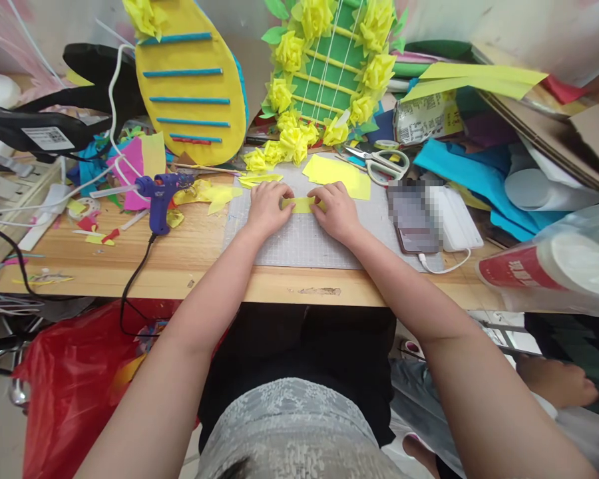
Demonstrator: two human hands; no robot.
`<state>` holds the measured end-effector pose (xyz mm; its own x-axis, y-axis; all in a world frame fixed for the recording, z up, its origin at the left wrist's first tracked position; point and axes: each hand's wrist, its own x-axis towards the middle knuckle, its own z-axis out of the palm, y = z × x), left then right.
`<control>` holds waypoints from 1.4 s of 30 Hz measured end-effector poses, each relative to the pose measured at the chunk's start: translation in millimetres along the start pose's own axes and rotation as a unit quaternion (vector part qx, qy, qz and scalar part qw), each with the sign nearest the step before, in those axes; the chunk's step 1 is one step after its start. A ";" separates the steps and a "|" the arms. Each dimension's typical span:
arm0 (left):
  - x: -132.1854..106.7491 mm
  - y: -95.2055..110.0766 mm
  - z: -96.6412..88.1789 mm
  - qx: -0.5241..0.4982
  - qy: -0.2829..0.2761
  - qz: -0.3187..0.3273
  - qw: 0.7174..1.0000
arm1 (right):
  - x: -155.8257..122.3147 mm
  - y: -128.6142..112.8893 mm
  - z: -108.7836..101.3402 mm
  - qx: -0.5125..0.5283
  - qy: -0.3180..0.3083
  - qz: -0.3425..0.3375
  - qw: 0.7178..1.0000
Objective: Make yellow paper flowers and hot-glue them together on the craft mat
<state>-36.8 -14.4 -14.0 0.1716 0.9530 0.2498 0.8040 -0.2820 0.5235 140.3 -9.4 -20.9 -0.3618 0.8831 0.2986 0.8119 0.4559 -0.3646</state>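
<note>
A small strip of yellow paper point(302, 205) lies over the grey cutting mat point(309, 246), stretched between my two hands. My left hand point(271, 207) is closed on the strip's left end, thumb and fingers pinching it. At its right end my right hand point(337, 211) pinches it the same way. Just behind the hands rests a larger sheet of yellow paper point(337, 176). Thin yellow paper pieces point(260, 179) lie beyond my left hand. A pair of scissors point(379, 163) sits at the mat's back right.
A blue glue gun point(162, 199) with a black cord stands at left. A yellow board with blue sticks point(192, 93) and a green board with yellow paper flowers point(324, 73) lean at the back. A phone point(414, 219), power bank point(456, 216) and bagged cup point(524, 266) are right. Another person's hand point(556, 380) shows lower right.
</note>
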 end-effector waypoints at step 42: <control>3.9 -2.8 4.0 0.021 -0.010 -0.010 1.000 | 15.5 4.7 1.3 -0.009 -0.018 -0.069 0.997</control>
<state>-36.1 -9.5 -17.7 0.1666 0.9604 0.2234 0.8300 -0.2589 0.4941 137.9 6.6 -19.1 -0.4869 0.8155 0.3128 0.7614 0.5718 -0.3056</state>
